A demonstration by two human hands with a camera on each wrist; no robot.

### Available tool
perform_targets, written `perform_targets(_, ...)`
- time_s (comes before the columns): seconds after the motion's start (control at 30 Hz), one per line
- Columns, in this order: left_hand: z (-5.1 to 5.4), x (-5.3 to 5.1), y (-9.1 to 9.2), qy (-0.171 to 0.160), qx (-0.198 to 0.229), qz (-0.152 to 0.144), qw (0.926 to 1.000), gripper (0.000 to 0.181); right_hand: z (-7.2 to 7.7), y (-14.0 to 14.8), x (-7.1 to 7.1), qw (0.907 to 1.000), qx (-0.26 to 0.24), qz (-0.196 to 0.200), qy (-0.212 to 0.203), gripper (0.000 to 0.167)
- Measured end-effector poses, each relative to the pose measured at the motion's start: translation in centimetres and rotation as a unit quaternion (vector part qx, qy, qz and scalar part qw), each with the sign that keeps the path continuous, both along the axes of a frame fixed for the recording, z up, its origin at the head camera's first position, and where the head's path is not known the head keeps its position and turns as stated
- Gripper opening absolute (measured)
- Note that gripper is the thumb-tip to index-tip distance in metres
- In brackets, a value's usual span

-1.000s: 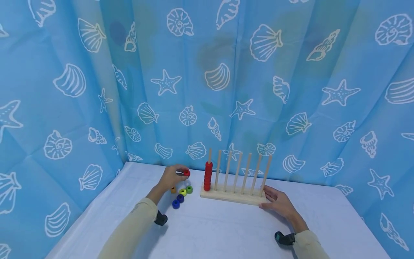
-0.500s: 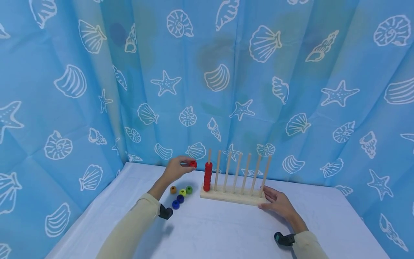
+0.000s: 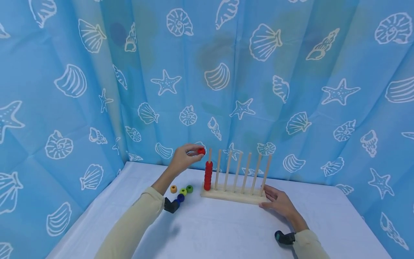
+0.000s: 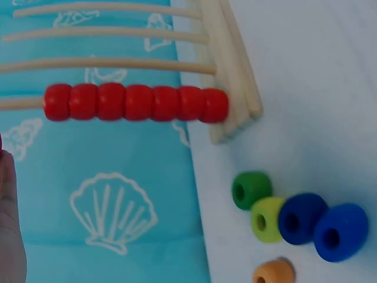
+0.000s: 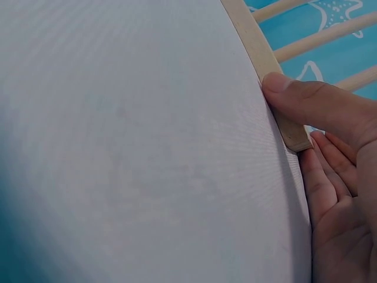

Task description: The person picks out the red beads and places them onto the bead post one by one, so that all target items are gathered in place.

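My left hand (image 3: 182, 160) pinches a red bead (image 3: 201, 151) between thumb and fingers, just left of the top of the leftmost peg (image 3: 210, 155). Lower on that peg sits a stack of several red beads (image 4: 138, 102); its upper part is bare wood. Only a sliver of the held bead shows at the left wrist view's edge. My right hand (image 3: 280, 204) grips the right end of the wooden base (image 3: 233, 196). In the right wrist view, the thumb (image 5: 303, 100) presses the base's front while the fingers are behind and beside its end.
Left of the rack, on the white cloth (image 3: 220, 230), lie loose beads: green (image 4: 256, 187), yellow (image 4: 273, 213), dark blue (image 4: 310, 209), blue (image 4: 349, 224) and orange (image 4: 281, 270). More bare pegs (image 3: 247, 172) stand along the base. A blue shell-print curtain (image 3: 207, 90) hangs close behind.
My left hand has lifted the red bead up and to the right, from above the loose beads to beside the leftmost peg's top. The right hand and rack have stayed put.
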State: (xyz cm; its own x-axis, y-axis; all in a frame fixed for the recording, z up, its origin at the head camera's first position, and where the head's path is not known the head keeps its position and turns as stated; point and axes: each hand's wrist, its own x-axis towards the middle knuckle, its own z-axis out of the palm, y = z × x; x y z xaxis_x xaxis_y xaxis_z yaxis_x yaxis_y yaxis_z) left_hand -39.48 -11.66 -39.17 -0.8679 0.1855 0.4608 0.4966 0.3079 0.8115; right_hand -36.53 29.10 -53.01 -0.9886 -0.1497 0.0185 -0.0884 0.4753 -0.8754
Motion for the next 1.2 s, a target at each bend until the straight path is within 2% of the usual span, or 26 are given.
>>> perform_targets(0.2,1.0,0.0,0.8,0.013,0.024,-0.026,0.9993,0.040,0.0,0.1,0.1,1.0000,-0.003,0.002,0.003,0.093)
perform_targets(0.57,2.0,0.0,1.5,0.021,0.051,-0.041,0.9977,0.041,-0.7,0.6,-0.6,0.9999,0.004,0.009,0.014,0.091)
perform_targets(1.0,2.0,-0.4,2.4,0.025,0.047,-0.050,0.9973,0.042,-0.9,0.6,-0.5,0.9998,0.007,0.010,0.016,0.091)
perform_targets(1.2,1.7,-0.4,2.5,0.012,0.039,-0.044,0.9982,0.041,-0.8,0.5,-0.4,0.9998,0.005,0.010,0.015,0.090)
